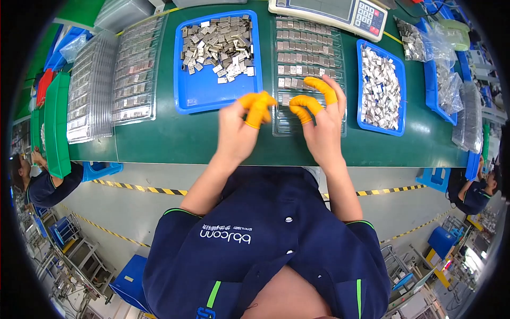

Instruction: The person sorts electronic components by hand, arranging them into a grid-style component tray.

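Note:
Both hands wear yellow finger cots and hover over a clear plastic tray (309, 126) with rows of small silvery metal pieces. My left hand (238, 130) is at the tray's left edge, its covered fingertips pressed together; what they hold, if anything, is hidden. Above the nearer rows, my right hand (324, 127) bends its thumb and forefinger together in a pinch, its other fingers curled over the tray. Anything in that pinch is too small to make out. Left of the tray, a blue bin (204, 95) holds a heap of loose metal pieces (223, 45).
To the right is a blue bin (402, 101) of small whitish metal parts (380, 87). A scale (324, 10) stands behind the tray. Stacked clear trays (90, 90) and a green bin (57, 122) are at the left. Bagged parts (411, 40) lie far right. Other people sit at both sides.

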### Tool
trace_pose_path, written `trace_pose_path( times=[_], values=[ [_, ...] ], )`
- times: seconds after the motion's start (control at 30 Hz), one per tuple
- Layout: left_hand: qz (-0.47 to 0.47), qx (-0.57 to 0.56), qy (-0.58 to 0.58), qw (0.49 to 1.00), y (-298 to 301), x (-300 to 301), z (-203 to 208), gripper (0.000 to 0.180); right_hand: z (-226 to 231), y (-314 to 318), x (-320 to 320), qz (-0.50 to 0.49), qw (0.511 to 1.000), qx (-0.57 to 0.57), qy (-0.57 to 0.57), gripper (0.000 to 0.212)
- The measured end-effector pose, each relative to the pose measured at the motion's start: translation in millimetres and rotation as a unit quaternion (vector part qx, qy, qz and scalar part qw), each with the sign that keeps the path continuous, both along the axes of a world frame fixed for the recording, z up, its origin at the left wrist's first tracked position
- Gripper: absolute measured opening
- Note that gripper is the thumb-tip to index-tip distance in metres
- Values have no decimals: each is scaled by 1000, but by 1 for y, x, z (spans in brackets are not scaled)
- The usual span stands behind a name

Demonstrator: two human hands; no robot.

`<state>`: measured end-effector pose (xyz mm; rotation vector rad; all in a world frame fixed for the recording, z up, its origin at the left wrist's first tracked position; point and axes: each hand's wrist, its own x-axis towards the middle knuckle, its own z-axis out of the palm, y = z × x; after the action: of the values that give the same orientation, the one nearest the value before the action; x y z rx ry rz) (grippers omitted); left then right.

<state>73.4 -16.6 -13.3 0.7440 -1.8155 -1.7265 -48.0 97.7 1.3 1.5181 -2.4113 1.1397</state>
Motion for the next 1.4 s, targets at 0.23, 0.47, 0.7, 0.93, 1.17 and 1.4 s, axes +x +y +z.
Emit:
trace_pose_path(
  times=[0.23,0.47,0.7,0.93,1.17,1.4],
  values=[
    [153,-233,-191,941,-71,21,4,17,-16,-7,-16,33,995,61,70,13],
    [58,-336,-313,887,-96,18,3,23,-17,-7,-20,53,995,57,59,14],
    [17,-311,-311,898,-94,14,10,27,-13,-1,-21,35,994,60,90,16],
    [14,-310,-295,904,-90,14,3,24,-3,59,-91,-202,978,61,-11,22],
    [47,-162,-232,958,-88,9,-4,16,-7,82,-110,-263,953,148,-23,28],
    [97,-78,-56,991,-69,4,1,20,-9,71,-105,-317,931,177,22,25]
  ],
)
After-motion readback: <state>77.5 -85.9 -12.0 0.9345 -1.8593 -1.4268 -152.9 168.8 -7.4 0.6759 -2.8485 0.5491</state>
